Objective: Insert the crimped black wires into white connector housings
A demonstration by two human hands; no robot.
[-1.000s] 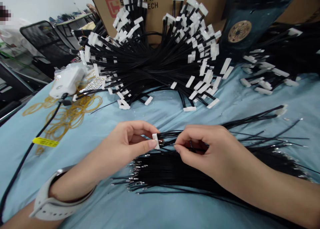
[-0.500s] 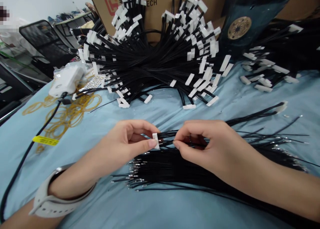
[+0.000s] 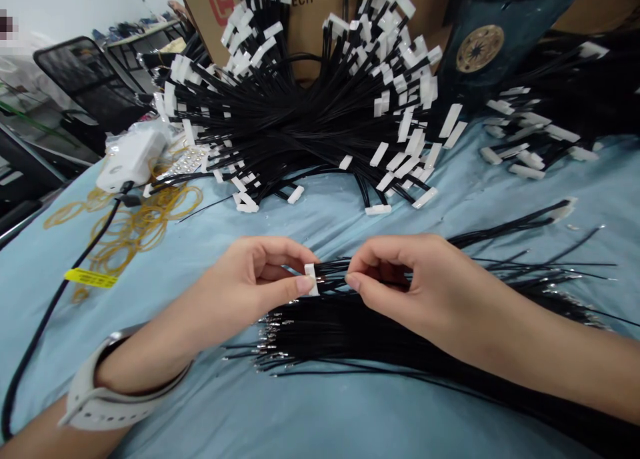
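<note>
Between the thumb and fingers of my left hand (image 3: 273, 272) is a small white connector housing (image 3: 311, 280), held upright. Several black wires (image 3: 333, 267) run from its right side toward my right hand (image 3: 387, 265). The right thumb and forefinger are pinched on a thin black wire close to the housing, with a metal terminal showing near the housing's face. Under both hands lies a thick bundle of loose black wires (image 3: 345, 332), with bare metal terminals at its ends. The right fingers partly hide the wires behind them.
A large heap of finished black cables (image 3: 295, 122) with white connectors lies behind the hands, before a cardboard box (image 3: 325, 39). Yellow rubber bands (image 3: 133, 235) and a white device (image 3: 133, 162) with a black cord (image 3: 55, 312) are at left. More cables (image 3: 530, 145) lie at right.
Both hands keep nearly the same place and hold. The right fingertips have shifted very slightly, and a terminal now shows near the housing. The whole view has moved a little.
</note>
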